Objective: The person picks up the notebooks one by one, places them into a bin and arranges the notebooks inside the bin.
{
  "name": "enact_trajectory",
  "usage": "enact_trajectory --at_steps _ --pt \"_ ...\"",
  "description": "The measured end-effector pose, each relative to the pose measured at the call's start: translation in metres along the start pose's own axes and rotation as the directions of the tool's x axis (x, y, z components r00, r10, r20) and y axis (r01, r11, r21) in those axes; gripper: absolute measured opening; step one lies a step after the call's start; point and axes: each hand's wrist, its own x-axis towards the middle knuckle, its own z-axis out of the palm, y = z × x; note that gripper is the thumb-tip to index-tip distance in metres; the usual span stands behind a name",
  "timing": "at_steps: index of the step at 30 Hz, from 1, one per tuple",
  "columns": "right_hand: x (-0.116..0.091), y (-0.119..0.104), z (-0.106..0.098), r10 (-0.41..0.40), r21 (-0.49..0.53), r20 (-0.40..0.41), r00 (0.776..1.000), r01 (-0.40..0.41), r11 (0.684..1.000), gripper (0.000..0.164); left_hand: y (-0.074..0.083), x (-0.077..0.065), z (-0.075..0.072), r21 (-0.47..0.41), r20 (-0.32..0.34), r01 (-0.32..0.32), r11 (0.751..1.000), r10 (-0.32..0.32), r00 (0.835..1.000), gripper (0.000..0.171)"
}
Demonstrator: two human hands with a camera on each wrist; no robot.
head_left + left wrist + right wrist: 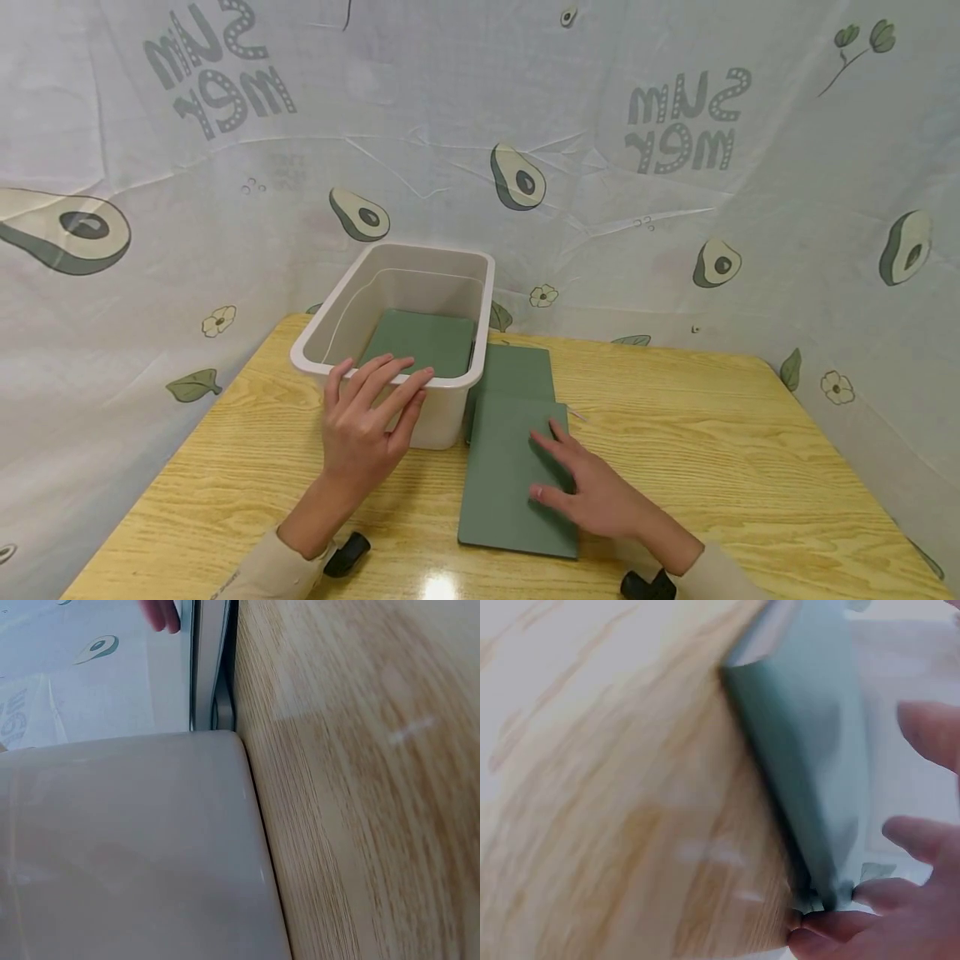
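A pale grey plastic bin stands at the left of the table, with a flat green book inside. My left hand rests on its near rim, fingers stretched over the edge; the left wrist view shows mostly the bin's wall. To the bin's right lies a green hardcover book, overlapping another green book behind it. Over the nearer book's right side my right hand spreads its fingers. In the right wrist view, the book's spine and some fingertips near its far end appear, slightly blurred.
Wood-grain table extends to the right of the books. A thin pale strip sticks out beside them. Behind the table hangs a white curtain printed with avocados. Black wrist straps are on both wrists.
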Motion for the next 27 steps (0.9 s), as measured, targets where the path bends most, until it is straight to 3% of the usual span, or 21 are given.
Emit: enact_trajectory --at_steps 3,6,9,13,16,19,22,27 --pt "0.0 0.0 -0.007 0.041 0.167 -0.027 0.999 -0.036 0.985 0.074 0.0 0.001 0.0 -0.002 -0.002 0.001 1.0 -0.001 1.0 0.022" --pt "0.0 0.001 -0.016 0.091 0.335 -0.027 0.996 -0.077 0.939 0.073 0.0 0.001 0.0 -0.004 -0.004 0.001 1.0 -0.001 1.0 0.021" --pt "0.001 0.004 -0.023 0.13 0.518 -0.013 0.991 -0.105 0.849 0.073 0.0 0.001 0.0 -0.001 -0.003 0.001 1.0 -0.001 1.0 0.022" --pt "0.003 0.012 -0.03 0.155 0.719 0.018 0.988 -0.12 0.685 0.075 0.0 0.001 -0.001 0.005 -0.001 0.001 1.0 -0.001 1.0 0.023" --pt "0.005 0.02 -0.032 0.164 0.813 0.057 0.985 -0.141 0.565 0.074 0.0 0.0 -0.001 0.005 -0.002 0.001 1.0 -0.001 1.0 0.023" --pt "0.007 0.026 -0.033 0.178 0.864 0.094 0.98 -0.169 0.473 0.073 0.0 0.0 -0.001 0.004 -0.002 -0.001 1.0 0.001 1.0 0.022" --pt "0.008 0.028 -0.034 0.181 0.887 0.114 0.977 -0.182 0.424 0.073 0.0 0.001 -0.001 0.006 0.002 -0.002 1.0 0.002 1.0 0.022" --pt "0.009 0.027 -0.036 0.186 0.898 0.121 0.975 -0.187 0.398 0.075 0.0 0.002 -0.002 0.004 0.006 0.001 1.0 -0.001 1.0 0.023"
